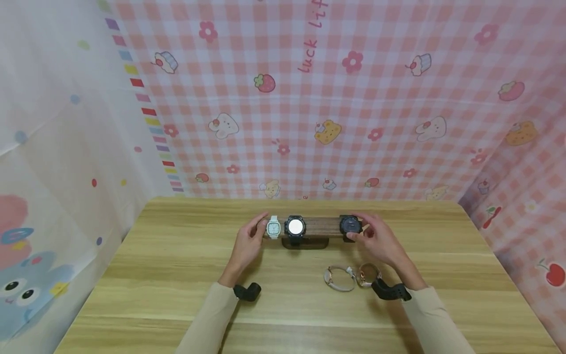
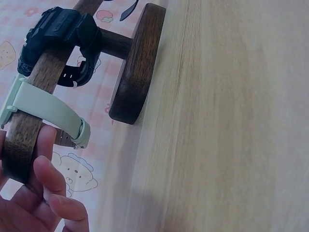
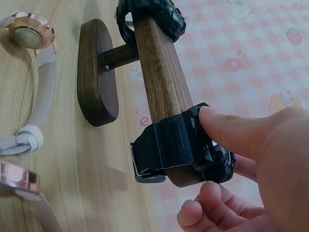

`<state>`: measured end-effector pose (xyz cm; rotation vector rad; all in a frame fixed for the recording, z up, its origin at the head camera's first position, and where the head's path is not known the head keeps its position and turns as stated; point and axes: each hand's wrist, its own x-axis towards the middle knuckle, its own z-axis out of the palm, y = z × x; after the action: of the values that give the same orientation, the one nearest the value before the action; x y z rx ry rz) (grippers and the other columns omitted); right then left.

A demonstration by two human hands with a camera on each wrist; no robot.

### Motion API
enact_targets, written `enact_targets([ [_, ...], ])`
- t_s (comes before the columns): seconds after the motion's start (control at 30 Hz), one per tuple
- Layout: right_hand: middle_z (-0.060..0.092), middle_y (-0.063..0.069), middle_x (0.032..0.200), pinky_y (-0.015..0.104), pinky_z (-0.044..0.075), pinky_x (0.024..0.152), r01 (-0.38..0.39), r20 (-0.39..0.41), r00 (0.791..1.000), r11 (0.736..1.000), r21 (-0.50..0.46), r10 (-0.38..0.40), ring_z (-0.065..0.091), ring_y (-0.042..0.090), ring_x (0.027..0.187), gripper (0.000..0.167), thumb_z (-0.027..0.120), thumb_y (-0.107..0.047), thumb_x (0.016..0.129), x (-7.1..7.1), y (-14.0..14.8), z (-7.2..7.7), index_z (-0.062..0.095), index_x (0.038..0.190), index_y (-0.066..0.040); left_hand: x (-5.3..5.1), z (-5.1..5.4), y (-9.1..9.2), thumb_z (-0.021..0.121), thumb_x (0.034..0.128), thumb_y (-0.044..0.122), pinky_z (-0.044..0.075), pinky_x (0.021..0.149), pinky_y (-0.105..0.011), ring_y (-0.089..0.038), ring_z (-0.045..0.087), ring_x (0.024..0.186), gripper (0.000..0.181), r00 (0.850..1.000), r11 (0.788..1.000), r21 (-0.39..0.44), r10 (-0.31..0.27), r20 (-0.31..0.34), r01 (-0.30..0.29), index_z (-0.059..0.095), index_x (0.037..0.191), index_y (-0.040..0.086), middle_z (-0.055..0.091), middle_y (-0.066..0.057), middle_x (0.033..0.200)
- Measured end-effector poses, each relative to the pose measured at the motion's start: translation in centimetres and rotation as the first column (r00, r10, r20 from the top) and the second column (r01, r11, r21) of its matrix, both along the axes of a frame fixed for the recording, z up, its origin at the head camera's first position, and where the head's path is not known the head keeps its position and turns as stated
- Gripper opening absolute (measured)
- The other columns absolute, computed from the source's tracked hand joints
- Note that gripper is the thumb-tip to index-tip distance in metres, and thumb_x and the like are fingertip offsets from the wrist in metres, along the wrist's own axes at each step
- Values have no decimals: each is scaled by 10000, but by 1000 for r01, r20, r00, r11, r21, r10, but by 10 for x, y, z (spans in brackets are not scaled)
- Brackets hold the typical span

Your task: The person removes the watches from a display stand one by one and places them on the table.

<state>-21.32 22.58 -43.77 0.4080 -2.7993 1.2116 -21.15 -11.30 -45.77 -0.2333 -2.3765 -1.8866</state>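
A dark wooden watch stand (image 1: 324,225) carries a pale green watch (image 1: 273,227), a black watch with a lit white face (image 1: 295,226) and a black watch with a dark face (image 1: 351,225). My left hand (image 1: 248,242) grips the stand's left end beside the pale green watch; in the left wrist view this hand (image 2: 43,198) has its fingers curled round the bar end. With thumb and fingers, my right hand (image 1: 379,240) holds the dark-faced watch at the right end. The right wrist view shows the right thumb (image 3: 241,133) on that black watch (image 3: 166,146).
Two light-strapped watches lie on the wooden table (image 1: 177,275) in front of the stand: one (image 1: 339,279) at centre right, the other (image 1: 368,275) near my right wrist. A pink checked cloth (image 1: 300,108) hangs behind the table.
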Motion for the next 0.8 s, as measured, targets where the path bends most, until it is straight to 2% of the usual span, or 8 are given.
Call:
enact_targets([
  [0.07, 537, 166, 1039, 270, 440, 601, -3, 6, 1000, 1000, -10, 3, 505, 166, 714, 536, 742, -195, 904, 1, 1, -1, 539, 1378, -50, 0, -1, 0, 491, 1051, 136, 526, 735, -331, -390, 614, 899, 353, 1000, 1000, -12, 5, 2, -5, 567, 1381, 39, 636, -167, 1029],
  [0.13, 557, 168, 1030, 269, 444, 581, 0, 20, 1000, 1000, -23, 1, 514, 164, 704, 539, 738, -191, 907, 1, 3, -1, 526, 1383, -50, 0, -2, 0, 487, 1053, 143, 508, 734, -287, -365, 609, 900, 357, 1000, 1000, -22, 7, 2, -7, 563, 1387, 42, 636, -160, 1034],
  [0.33, 603, 206, 1064, 254, 430, 546, 39, 64, 997, 997, -74, -34, 518, 164, 684, 553, 731, -183, 913, 3, 6, -3, 495, 1394, -45, -1, -2, 0, 481, 1056, 149, 530, 779, -398, -373, 615, 912, 359, 1000, 1000, -22, 3, 2, -3, 558, 1392, 47, 639, -173, 1070],
  [0.57, 601, 189, 1033, 236, 401, 507, 68, 94, 994, 988, -139, -55, 491, 125, 641, 560, 730, -148, 909, 4, 8, -7, 479, 1405, -81, 1, 0, 1, 482, 1053, 127, 468, 699, -238, -401, 582, 879, 352, 1000, 1000, -21, 6, -16, -6, 566, 1383, 37, 617, -150, 976],
  [0.63, 594, 177, 1017, 233, 396, 496, 73, 100, 993, 985, -157, -58, 482, 110, 623, 560, 733, -143, 906, 4, 8, -8, 481, 1405, -93, 1, 0, 1, 481, 1053, 127, 452, 691, -218, -402, 573, 874, 352, 1000, 1000, -21, 7, -15, -7, 566, 1383, 37, 608, -153, 958],
  [0.8, 562, 171, 1000, 228, 371, 467, 85, 112, 992, 974, -208, -63, 437, 67, 569, 579, 744, -132, 896, 4, 8, -10, 478, 1406, -72, 2, 0, 1, 483, 1052, 126, 433, 706, -201, -400, 561, 890, 351, 1000, 1000, -28, 10, -17, -11, 569, 1381, 37, 624, -161, 1028],
])
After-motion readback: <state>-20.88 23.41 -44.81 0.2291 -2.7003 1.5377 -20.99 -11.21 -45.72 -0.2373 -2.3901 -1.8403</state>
